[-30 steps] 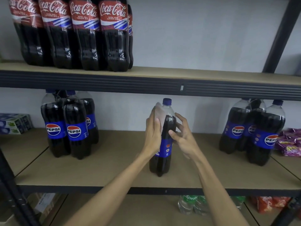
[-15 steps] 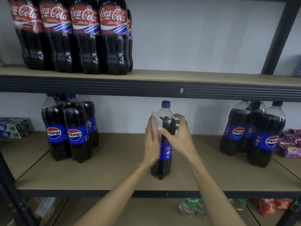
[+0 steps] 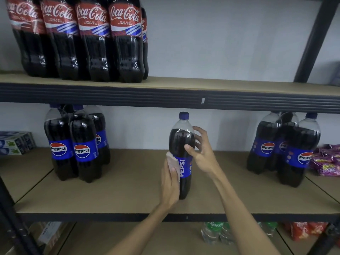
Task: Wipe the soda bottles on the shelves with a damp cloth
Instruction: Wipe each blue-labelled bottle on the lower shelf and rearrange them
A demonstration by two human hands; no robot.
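The middle shelf (image 3: pixel 128 190) has wide bare board on both sides of the lone Pepsi bottle (image 3: pixel 181 144), which stands upright near the centre, set back from the front edge. A left cluster of Pepsi bottles (image 3: pixel 79 144) and a right cluster (image 3: pixel 287 150) stand well apart from it. The upper shelf (image 3: pixel 184 94) runs close above the bottle's cap, carrying Coca-Cola bottles (image 3: pixel 82 39) at its left end. Snack packets (image 3: pixel 327 161) lie at the far right, small boxes (image 3: pixel 14 142) at the far left.

Half a second ago the cloth sat up at the bottle's shoulder; now it is down at the blue label, and the right thumb has shifted from the label's top to the dark body just above it.

The left hand (image 3: pixel 170 183) pins the cloth (image 3: pixel 173 160) under its thumb and presses it to the bottle's left side. The right hand (image 3: pixel 202 153) grips the bottle's upper body, thumb in front, fingers curled behind.
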